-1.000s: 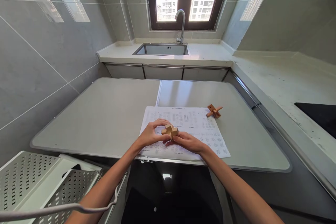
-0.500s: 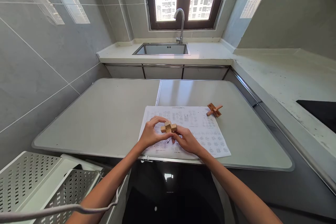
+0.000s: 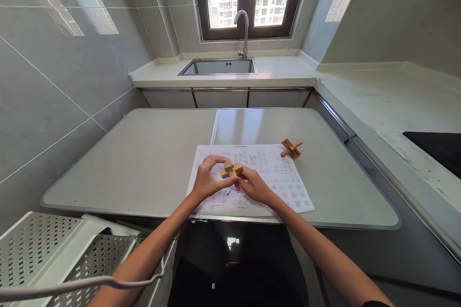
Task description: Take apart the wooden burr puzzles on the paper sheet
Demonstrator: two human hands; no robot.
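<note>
Item: pale wooden puzzle (image 3: 231, 170), a small interlocked cluster of blocks, held above the printed instruction sheet (image 3: 288, 187) near the front edge of the grey surface (image 3: 144, 153). Left hand (image 3: 206, 180): fingers curled over the cluster's left and top, grasping it. Right hand (image 3: 255, 185): fingertips pinching its right side. Change over the last second: the cluster sits slightly farther from the person and is turned, its blocks now showing a different face; both hands have closed in tighter. Reading: the piece is being rotated and worked, not set down. Second wooden puzzle (image 3: 291, 148), darker, lies untouched at the sheet's far right corner. Sink (image 3: 216, 67) beyond.
</note>
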